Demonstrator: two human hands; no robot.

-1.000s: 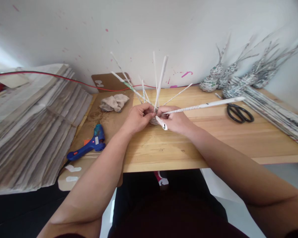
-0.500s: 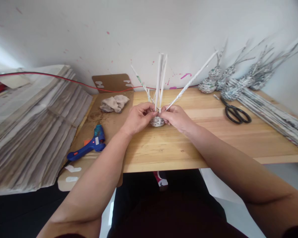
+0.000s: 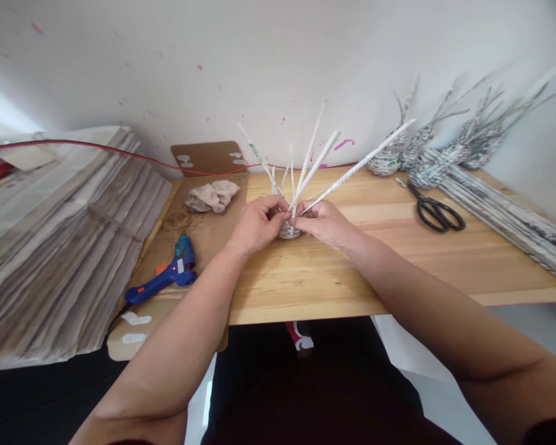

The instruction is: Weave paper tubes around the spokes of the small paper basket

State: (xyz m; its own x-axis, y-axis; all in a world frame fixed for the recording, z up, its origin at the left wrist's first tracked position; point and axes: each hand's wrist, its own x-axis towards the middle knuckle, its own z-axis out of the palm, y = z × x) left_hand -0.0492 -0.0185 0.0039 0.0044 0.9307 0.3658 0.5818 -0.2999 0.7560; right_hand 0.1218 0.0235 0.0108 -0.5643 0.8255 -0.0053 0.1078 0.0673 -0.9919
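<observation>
Strip [image 3: 361, 164], first aimed at three o'clock, now toward two, tip away from scissors [image 3: 440, 214]. Tube [image 3: 322, 154], just before at twelve, now leans toward one. Right hand [image 3: 327, 222] closer to left hand [image 3: 259, 225].

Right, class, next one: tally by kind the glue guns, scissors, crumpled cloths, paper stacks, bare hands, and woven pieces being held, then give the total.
Glue gun: 1
Scissors: 1 pair
Crumpled cloth: 1
Paper stack: 1
Bare hands, left hand and right hand: 2
Held woven piece: 1
Total: 7
</observation>
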